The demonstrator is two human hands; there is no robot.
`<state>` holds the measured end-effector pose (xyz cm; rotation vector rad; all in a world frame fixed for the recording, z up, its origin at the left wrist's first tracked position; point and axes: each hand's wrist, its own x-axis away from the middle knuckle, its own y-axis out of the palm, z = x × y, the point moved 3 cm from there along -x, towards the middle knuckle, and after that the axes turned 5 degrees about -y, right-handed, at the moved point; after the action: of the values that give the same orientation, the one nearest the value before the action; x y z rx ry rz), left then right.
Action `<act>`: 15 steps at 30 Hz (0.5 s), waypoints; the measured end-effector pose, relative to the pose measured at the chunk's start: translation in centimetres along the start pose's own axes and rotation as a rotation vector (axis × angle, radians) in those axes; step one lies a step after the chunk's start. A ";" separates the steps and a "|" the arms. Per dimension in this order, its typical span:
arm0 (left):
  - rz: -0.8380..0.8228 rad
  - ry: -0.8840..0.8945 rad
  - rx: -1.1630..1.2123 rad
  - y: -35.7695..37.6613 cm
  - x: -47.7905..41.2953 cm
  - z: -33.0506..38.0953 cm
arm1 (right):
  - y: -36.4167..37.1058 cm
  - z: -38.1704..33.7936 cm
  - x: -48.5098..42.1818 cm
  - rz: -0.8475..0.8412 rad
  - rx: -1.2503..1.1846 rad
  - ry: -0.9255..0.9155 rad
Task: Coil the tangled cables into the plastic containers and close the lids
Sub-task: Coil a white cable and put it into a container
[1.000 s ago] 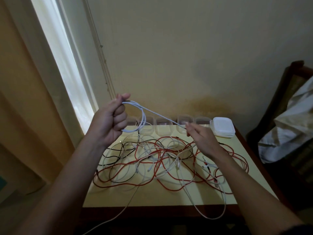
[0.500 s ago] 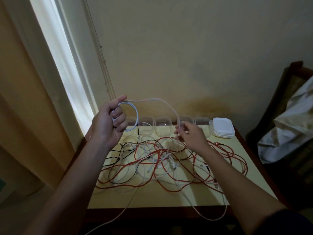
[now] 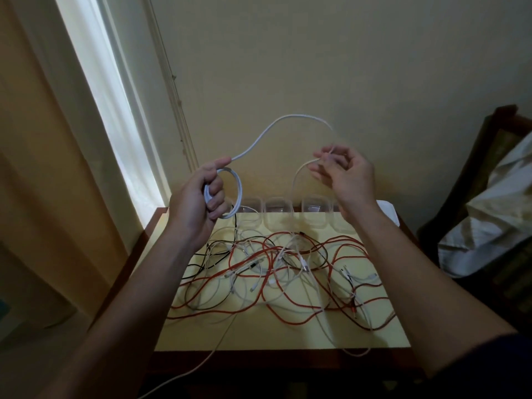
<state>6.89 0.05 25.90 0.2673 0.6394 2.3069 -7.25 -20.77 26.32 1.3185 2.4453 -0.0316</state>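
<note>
White cord comes nearest: one strand [image 3: 218,345] slips over the near edge of the pale yellow surface [image 3: 259,336] and drops out of sight below. Beyond it lies the tangle [image 3: 273,272], with red, white and black leads crossed over one another across most of the top, none of it sorted. Above that heap my two hands are raised, about level with each other. My left hand [image 3: 198,203] has its fingers curled round a small coil [image 3: 237,194] of the white cable [image 3: 288,118], and the loops hang out of the fist on the side towards the other hand. From the left thumb the cable rises, arches high and comes down to my right hand [image 3: 345,177]. That hand pinches it lightly between thumb and fingertips, the other fingers fanned loose; blur keeps me from saying more of the grip. Below the pinch the cable falls towards the tangle. The free run therefore lies crosswise, left to right, with the coil to the left of the feeding hand. I judge the next loop wants the right hand carried leftward to the fist, slack sliding through. Farther back, clear containers [image 3: 277,211] stand in a row by the wall, uncovered, with white lids [image 3: 388,211] stacked behind my right forearm.
</note>
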 end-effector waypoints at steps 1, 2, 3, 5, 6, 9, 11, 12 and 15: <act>-0.011 0.004 -0.015 0.1 0.0 0.0 | 0.0 -0.3 -0.3 0.025 -0.048 -0.020; -0.025 0.007 -0.030 0.2 0.0 0.0 | 0.0 -0.7 -0.6 0.033 -0.063 -0.039; -0.038 0.013 -0.047 0.4 0.0 0.0 | 0.1 -1.0 -0.8 0.036 -0.060 -0.057; -0.057 0.036 -0.085 0.8 -0.1 0.0 | 0.3 -1.8 -1.3 0.049 -0.055 -0.099; -0.067 0.046 -0.103 0.9 -0.1 0.0 | 0.4 -2.1 -1.6 0.056 -0.053 -0.119; -0.088 0.068 -0.156 1.4 0.1 0.1 | 0.4 -3.4 -2.3 0.075 -0.078 -0.169; -0.095 0.092 -0.213 1.7 0.0 0.0 | 0.4 -4.3 -2.6 0.079 -0.166 -0.165; -0.099 0.111 -0.247 1.7 -0.1 0.0 | 0.5 -4.9 -2.8 0.072 -0.226 -0.151; -0.115 0.157 -0.340 1.8 -0.2 0.1 | 0.9 -6.6 -3.6 0.054 -0.375 -0.125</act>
<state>6.01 -1.21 26.94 -0.1085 0.3192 2.2921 -6.71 -21.90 33.83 1.1745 2.1758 0.3319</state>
